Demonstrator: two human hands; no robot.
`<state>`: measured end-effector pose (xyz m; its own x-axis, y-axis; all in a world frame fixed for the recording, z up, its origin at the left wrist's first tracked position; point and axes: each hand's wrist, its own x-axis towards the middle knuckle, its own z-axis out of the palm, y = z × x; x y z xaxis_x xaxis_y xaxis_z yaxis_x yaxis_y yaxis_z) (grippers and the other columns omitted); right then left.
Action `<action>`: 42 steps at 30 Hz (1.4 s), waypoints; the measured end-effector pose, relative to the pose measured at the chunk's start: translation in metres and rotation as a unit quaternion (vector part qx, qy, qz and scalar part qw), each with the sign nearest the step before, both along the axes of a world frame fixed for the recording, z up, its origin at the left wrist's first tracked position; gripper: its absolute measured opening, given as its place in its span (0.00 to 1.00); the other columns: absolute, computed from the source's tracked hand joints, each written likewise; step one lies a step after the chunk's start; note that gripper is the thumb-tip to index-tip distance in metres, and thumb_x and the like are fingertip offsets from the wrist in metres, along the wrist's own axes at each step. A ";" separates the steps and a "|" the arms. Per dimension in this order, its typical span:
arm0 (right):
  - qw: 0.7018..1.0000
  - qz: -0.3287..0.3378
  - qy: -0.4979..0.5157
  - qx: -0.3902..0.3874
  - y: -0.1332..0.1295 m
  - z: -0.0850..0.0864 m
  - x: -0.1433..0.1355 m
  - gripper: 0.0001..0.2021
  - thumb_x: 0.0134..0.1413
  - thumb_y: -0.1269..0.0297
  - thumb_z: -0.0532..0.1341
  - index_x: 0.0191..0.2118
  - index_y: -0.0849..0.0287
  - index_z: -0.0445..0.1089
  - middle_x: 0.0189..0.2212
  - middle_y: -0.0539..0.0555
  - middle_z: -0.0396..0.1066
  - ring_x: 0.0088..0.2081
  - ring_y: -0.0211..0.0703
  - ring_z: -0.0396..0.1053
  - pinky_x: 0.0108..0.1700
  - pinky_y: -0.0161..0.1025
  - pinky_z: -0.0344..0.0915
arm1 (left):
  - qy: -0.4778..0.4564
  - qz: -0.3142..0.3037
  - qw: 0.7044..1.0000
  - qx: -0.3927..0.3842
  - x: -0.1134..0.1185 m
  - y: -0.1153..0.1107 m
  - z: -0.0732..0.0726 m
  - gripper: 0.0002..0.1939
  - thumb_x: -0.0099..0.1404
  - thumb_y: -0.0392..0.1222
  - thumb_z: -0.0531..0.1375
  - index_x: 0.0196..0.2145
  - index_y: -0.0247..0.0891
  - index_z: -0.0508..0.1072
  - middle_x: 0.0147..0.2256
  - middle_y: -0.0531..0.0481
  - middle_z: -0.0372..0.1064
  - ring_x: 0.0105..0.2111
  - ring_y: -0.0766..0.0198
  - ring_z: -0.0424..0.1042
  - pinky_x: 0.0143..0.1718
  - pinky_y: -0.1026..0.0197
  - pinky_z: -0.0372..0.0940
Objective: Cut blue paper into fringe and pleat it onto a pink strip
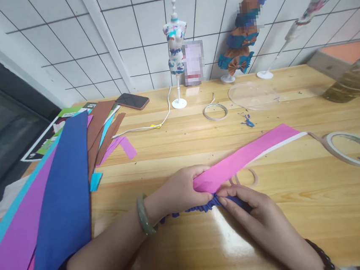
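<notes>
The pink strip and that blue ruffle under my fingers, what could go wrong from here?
1. The pink strip runs far past the left hand, so its free end may swing off line.
2. The blue ruffle, pinched by the right hand, might flatten.
3. The tape roll trails onto the strip and could snag.

Paper sheets [55, 198] left, tape roll [356, 148] right

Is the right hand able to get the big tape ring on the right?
Probably yes: the right hand is near the tape ring, with only bare table between, though it now presses blue ruffled paper.
</notes>
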<state>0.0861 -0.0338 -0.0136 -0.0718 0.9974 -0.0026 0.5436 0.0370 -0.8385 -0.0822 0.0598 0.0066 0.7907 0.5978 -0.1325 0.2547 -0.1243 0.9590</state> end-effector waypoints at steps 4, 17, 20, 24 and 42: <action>1.000 0.001 0.000 -0.013 0.002 0.002 0.001 0.10 0.56 0.60 0.54 0.37 0.55 0.71 0.32 0.50 0.73 0.33 0.39 0.70 0.37 0.33 0.66 | -0.004 0.007 1.000 -0.004 0.000 0.001 -0.002 0.23 0.52 0.34 0.57 0.48 0.37 0.68 0.42 0.49 0.70 0.40 0.61 0.68 0.41 0.60 0.62; 1.000 0.017 -0.009 -0.021 0.003 0.001 0.007 0.09 0.55 0.60 0.56 0.37 0.54 0.72 0.33 0.50 0.73 0.35 0.40 0.70 0.37 0.34 0.67 | 0.016 0.011 1.000 -0.008 0.000 -0.001 -0.001 0.21 0.51 0.34 0.58 0.45 0.37 0.69 0.35 0.51 0.70 0.30 0.68 0.66 0.28 0.67 0.60; 1.000 0.015 -0.017 -0.007 0.004 0.004 0.008 0.10 0.56 0.61 0.55 0.38 0.54 0.72 0.34 0.51 0.74 0.35 0.39 0.70 0.38 0.35 0.66 | 0.013 0.012 1.000 -0.012 0.000 -0.001 0.000 0.19 0.51 0.34 0.58 0.43 0.37 0.70 0.33 0.53 0.69 0.27 0.69 0.65 0.25 0.69 0.59; 1.000 0.026 -0.014 -0.001 0.004 0.006 0.005 0.10 0.57 0.61 0.54 0.38 0.54 0.72 0.35 0.52 0.73 0.36 0.40 0.70 0.38 0.35 0.67 | 0.010 0.013 1.000 0.000 0.001 -0.001 0.002 0.20 0.51 0.33 0.57 0.44 0.38 0.70 0.36 0.52 0.70 0.31 0.68 0.66 0.29 0.68 0.60; 0.999 0.026 0.029 -0.032 0.007 -0.001 0.004 0.09 0.56 0.61 0.55 0.35 0.55 0.71 0.31 0.51 0.72 0.33 0.39 0.69 0.37 0.35 0.65 | 0.047 0.006 0.999 -0.016 0.001 0.000 0.000 0.10 0.52 0.33 0.56 0.34 0.33 0.71 0.23 0.56 0.60 0.22 0.73 0.56 0.22 0.69 0.53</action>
